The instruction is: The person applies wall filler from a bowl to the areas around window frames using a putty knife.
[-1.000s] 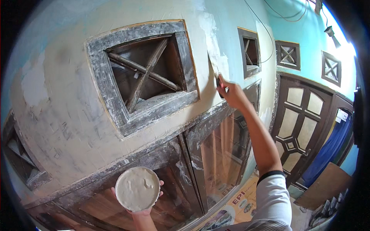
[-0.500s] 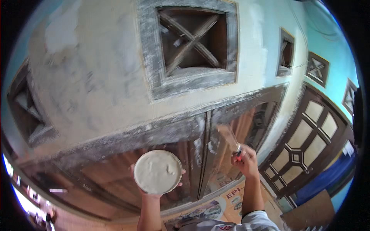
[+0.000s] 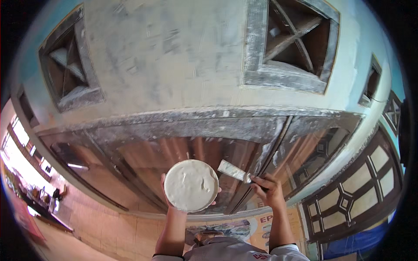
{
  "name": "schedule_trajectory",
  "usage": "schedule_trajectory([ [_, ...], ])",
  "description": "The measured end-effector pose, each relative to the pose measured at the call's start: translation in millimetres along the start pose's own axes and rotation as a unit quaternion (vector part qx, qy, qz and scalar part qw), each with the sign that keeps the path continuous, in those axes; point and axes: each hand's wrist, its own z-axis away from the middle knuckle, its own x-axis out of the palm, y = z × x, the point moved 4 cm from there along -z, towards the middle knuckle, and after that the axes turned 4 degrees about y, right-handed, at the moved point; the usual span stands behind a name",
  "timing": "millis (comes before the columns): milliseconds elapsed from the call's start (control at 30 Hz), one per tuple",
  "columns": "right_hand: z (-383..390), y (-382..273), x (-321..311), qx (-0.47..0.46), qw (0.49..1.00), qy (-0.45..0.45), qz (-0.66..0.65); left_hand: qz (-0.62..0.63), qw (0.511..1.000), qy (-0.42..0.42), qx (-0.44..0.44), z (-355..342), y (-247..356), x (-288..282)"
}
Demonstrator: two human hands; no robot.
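Your hands are apart, both loaded. Left hand (image 3: 177, 212) cups the round tub (image 3: 192, 211) from below and behind, fingertips showing at both sides; its palm is hidden. Tub sits low, near mid-view, full of pale paste (image 3: 188, 187) with a gouge toward the right. Right hand (image 3: 271, 191) is clamped on the putty knife (image 3: 234, 170) by its handle, blade pointing up-left, smeared with paste, just beside the tub's rim and not touching. Both are in front of the glazed brown panels (image 3: 143, 161), below the patchy wall (image 3: 187, 69).
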Motion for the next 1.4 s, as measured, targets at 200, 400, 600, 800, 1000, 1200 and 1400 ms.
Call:
schedule_trajectory([
  [200, -12.7, -25.8, 30.8, -0.024, 0.997, -0.054, -0.044, 0.004, 0.998, 0.038, 0.058, 27.4, 16.5, -8.5],
  [400, -10.8, -7.0, 45.8, 0.077, 0.995, -0.008, -0.068, 0.008, 0.993, 0.068, 0.099, 35.6, 23.9, -8.3],
  [600, -12.6, -6.9, 58.8, 0.076, 0.996, -0.04, -0.038, 0.014, 0.993, 0.052, 0.102, 37.2, 29.8, -7.5],
  [800, -3.4, -28.8, 59.2, 0.023, 0.996, -0.031, -0.078, 0.074, 0.993, 0.014, 0.092, 30.9, 32.0, -4.8],
  [1000, -2.2, -5.9, 60.2, 0.052, 0.999, -0.003, 0.011, -0.007, 1.0, -0.029, 0.007, 28.7, 33.5, -2.5],
  [1200, 9.2, -25.2, 74.3, -0.042, 0.997, -0.054, 0.043, -0.027, 0.995, 0.002, 0.097, 29.5, 36.2, -4.5],
  [1400, -3.6, -9.5, 36.1, 0.048, 0.998, -0.03, 0.023, -0.015, 0.998, -0.035, 0.045, 24.0, 34.7, 24.5],
])
